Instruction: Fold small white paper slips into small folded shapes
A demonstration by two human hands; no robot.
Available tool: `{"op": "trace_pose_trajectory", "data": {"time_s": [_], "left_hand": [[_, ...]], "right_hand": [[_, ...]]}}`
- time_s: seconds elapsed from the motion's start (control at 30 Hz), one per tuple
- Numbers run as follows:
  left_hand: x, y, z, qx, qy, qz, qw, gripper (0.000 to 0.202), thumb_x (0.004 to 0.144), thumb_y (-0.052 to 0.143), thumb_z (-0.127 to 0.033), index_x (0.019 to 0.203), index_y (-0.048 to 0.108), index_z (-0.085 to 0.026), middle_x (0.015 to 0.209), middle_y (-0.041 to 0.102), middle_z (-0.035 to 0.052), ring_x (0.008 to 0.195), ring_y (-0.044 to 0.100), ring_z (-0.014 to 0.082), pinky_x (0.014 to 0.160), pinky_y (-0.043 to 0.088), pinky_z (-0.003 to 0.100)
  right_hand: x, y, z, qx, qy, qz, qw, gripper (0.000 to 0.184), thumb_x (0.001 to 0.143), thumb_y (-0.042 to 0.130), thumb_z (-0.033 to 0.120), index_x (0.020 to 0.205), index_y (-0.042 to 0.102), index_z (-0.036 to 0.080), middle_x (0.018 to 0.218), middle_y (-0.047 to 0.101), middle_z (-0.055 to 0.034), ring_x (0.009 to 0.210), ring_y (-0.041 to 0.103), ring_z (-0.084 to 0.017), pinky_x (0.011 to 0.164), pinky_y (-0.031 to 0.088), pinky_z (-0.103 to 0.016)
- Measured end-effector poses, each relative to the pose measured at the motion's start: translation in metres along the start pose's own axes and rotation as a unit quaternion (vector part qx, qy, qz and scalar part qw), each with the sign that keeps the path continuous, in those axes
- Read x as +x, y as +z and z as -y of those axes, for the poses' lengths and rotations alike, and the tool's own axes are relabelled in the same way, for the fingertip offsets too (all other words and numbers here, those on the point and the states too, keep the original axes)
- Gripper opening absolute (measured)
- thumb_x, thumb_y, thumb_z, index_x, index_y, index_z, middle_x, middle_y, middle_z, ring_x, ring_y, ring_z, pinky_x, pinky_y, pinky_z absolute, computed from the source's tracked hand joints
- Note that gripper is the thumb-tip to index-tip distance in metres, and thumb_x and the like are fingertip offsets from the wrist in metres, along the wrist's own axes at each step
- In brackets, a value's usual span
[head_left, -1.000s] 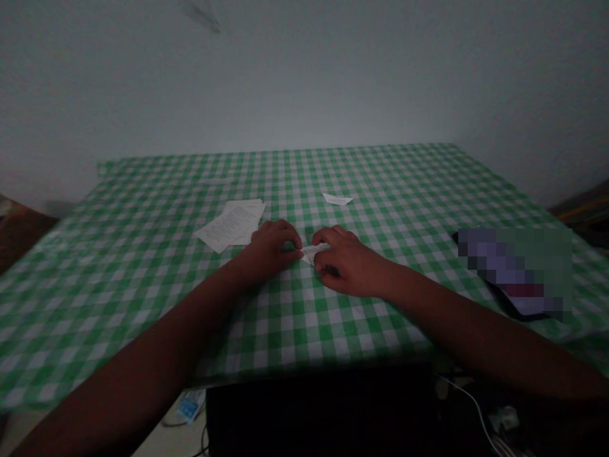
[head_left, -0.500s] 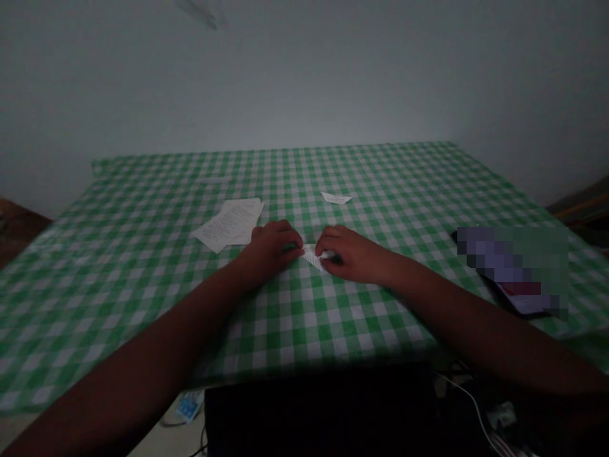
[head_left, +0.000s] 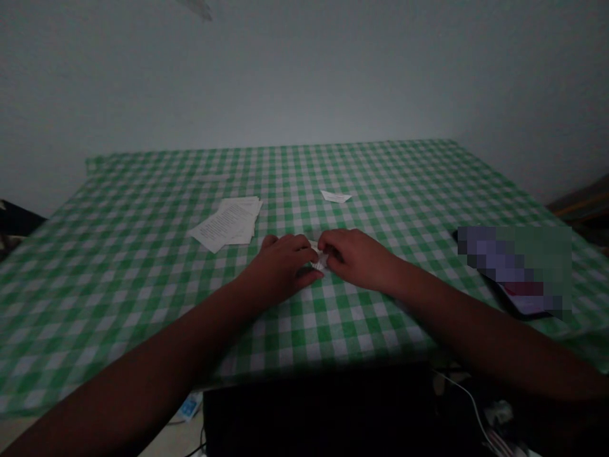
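A small folded white paper (head_left: 321,259) sits on the gingham tablecloth (head_left: 118,304), mostly hidden between my hands. My left hand (head_left: 283,266) pinches its left side with the fingertips, and my right hand (head_left: 356,259) holds its right side. A stack of printed white sheets (head_left: 226,222) lies to the left of my left hand, not touching it. Beyond my right hand lies a small white paper scrap (head_left: 335,197), also apart from my hands.
A dark flat device, probably a phone (head_left: 514,273), lies at the right of the table, its surface pixelated. Below the table's near edge are a black object (head_left: 309,412), a white cable (head_left: 469,400) and a blue packet (head_left: 190,407). A white wall (head_left: 304,76) stands behind.
My hands have moved closer together and now cover most of the white paper, which looks smaller and more tightly folded. The view has tilted slightly.
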State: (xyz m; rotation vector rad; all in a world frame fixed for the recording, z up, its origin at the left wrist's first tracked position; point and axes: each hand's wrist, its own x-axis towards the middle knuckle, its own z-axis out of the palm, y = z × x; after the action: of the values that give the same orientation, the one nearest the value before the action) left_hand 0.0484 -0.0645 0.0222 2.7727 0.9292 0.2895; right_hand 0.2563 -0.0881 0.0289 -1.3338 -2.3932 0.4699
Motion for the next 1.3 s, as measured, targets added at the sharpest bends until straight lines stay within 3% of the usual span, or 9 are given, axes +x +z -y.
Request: {"op": "trace_pose_trajectory", "data": {"time_s": [0.2,0.37,0.53,0.67,0.83,1.1,1.3], "left_hand": [[0.000,-0.001,0.003,-0.007,-0.038,0.007,0.999,0.017,0.093,0.057,-0.028,0.107,0.067,-0.025,0.113,0.065,0.0043,0.106,0.055,0.0242,0.087,0.034,0.040],[-0.001,0.000,0.006,-0.021,-0.016,0.012,1.000,0.025,0.094,0.053,-0.019,0.110,0.069,-0.029,0.118,0.066,0.0015,0.108,0.055,0.0231,0.085,0.032,0.040],[0.000,-0.001,0.012,-0.037,0.022,0.021,0.999,0.034,0.088,0.053,-0.009,0.108,0.070,-0.031,0.125,0.067,-0.0011,0.113,0.056,0.0219,0.088,0.030,0.042],[0.002,-0.004,0.015,-0.017,0.024,0.016,0.999,0.035,0.086,0.055,-0.008,0.102,0.073,-0.032,0.118,0.070,-0.0009,0.109,0.057,0.0222,0.089,0.029,0.044],[0.001,-0.009,0.012,0.034,0.011,0.017,0.999,0.029,0.085,0.059,-0.013,0.101,0.075,-0.032,0.109,0.071,0.0013,0.104,0.055,0.0236,0.088,0.030,0.043],[-0.001,-0.007,0.016,-0.004,0.028,0.009,1.000,0.016,0.091,0.060,-0.029,0.099,0.074,-0.030,0.109,0.070,0.0006,0.104,0.057,0.0225,0.087,0.030,0.042],[0.000,-0.005,0.019,-0.041,0.034,0.017,0.998,0.017,0.093,0.059,-0.026,0.099,0.074,-0.031,0.116,0.070,-0.0006,0.109,0.059,0.0218,0.092,0.028,0.042]], "right_hand": [[-0.001,-0.009,-0.004,0.076,-0.017,0.001,0.997,0.019,0.084,0.048,0.009,0.092,0.062,0.019,0.080,0.066,0.0000,0.070,0.058,-0.013,0.069,0.041,-0.026],[0.003,-0.011,-0.017,0.039,-0.076,-0.052,0.995,0.031,0.080,0.045,0.002,0.099,0.064,0.017,0.099,0.068,-0.0059,0.096,0.061,-0.019,0.090,0.044,-0.034],[0.006,-0.010,-0.023,0.029,-0.155,0.024,0.987,0.027,0.085,0.049,0.004,0.099,0.067,0.019,0.105,0.068,-0.0058,0.103,0.060,-0.019,0.101,0.041,-0.039],[0.005,-0.010,-0.020,0.045,-0.151,0.056,0.986,0.016,0.088,0.055,0.011,0.093,0.069,0.017,0.099,0.066,-0.0070,0.096,0.060,-0.018,0.092,0.046,-0.035],[0.002,-0.009,-0.015,0.057,-0.123,0.073,0.988,0.015,0.088,0.056,0.013,0.092,0.070,0.017,0.092,0.063,-0.0052,0.084,0.060,-0.016,0.077,0.048,-0.030],[0.002,-0.008,-0.014,0.046,-0.112,0.072,0.990,0.016,0.086,0.055,0.012,0.092,0.068,0.018,0.091,0.065,-0.0043,0.084,0.060,-0.016,0.078,0.046,-0.029],[0.006,-0.003,-0.021,0.047,-0.108,0.065,0.991,0.013,0.086,0.056,0.013,0.089,0.067,0.019,0.088,0.063,-0.0030,0.083,0.058,-0.016,0.076,0.045,-0.028]]}}
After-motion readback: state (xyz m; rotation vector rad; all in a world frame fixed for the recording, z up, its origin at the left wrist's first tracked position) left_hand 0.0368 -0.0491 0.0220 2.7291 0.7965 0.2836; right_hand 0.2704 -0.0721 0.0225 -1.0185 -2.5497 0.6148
